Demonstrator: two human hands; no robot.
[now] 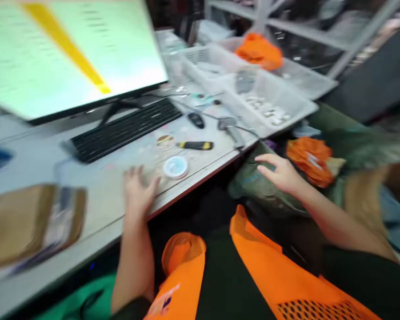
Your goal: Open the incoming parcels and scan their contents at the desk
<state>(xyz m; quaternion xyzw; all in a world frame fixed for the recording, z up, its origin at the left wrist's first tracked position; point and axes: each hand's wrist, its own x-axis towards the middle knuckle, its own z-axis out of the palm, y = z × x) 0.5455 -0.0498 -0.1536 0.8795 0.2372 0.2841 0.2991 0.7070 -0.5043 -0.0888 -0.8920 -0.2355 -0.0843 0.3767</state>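
My left hand (pixel 139 189) rests on the desk (pixel 103 195) near its front edge, fingers spread and nothing in them. Just to its right lies a round container (pixel 176 167) with a light blue top. Behind that is a black and yellow screwdriver or cutter handle (pixel 196 145); blur hides which. My right hand (pixel 280 173) hangs in the air past the desk's edge, thumb and fingers apart and holding nothing. Close to it are a grey handheld scanner (pixel 231 130) on the desk and an orange bundle of cloth (pixel 309 161) on a green sack (pixel 263 186).
A monitor (pixel 126 66) and a black keyboard (pixel 126 129) stand at the back, with a mouse (pixel 196 120) beside them. White plastic bins (pixel 286 104) hold small white parts; orange cloth (pixel 260 51) lies behind. Brown packages (pixel 20 222) sit at the left.
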